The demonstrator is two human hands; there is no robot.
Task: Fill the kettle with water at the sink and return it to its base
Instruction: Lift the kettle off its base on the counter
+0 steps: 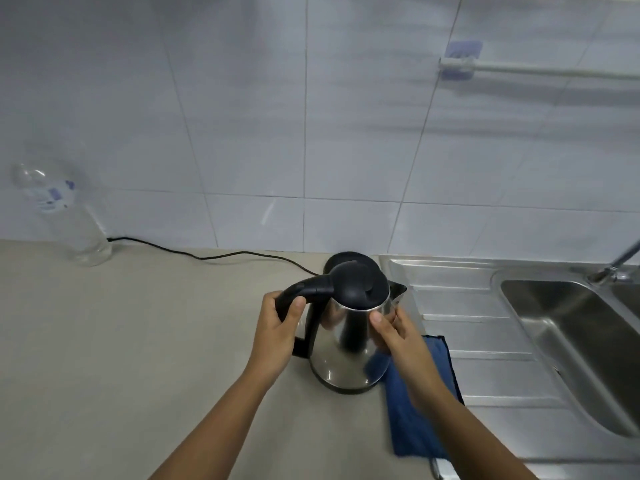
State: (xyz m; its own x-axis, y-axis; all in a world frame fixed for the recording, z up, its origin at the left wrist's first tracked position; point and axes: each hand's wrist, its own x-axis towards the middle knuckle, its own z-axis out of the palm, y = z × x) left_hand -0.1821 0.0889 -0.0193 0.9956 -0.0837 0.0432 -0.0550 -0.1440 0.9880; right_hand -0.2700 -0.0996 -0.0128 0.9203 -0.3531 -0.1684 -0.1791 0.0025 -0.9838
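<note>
Beige countertop (138,341) below, left hand (277,334) clenches the steel black-lidded kettle's (346,341) handle, right hand (394,330) cupping it (smooth sides may slip).

The beige counter (138,358) carries a clear bottle (69,216), black cord (207,256), blue cloth (415,410) and, seemingly, the kettle base (341,258).

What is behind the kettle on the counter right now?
Behind the kettle a black round base peeks out, with a black cord running left along the wall. The kettle covers most of the base, so its connector cannot be seen.
</note>
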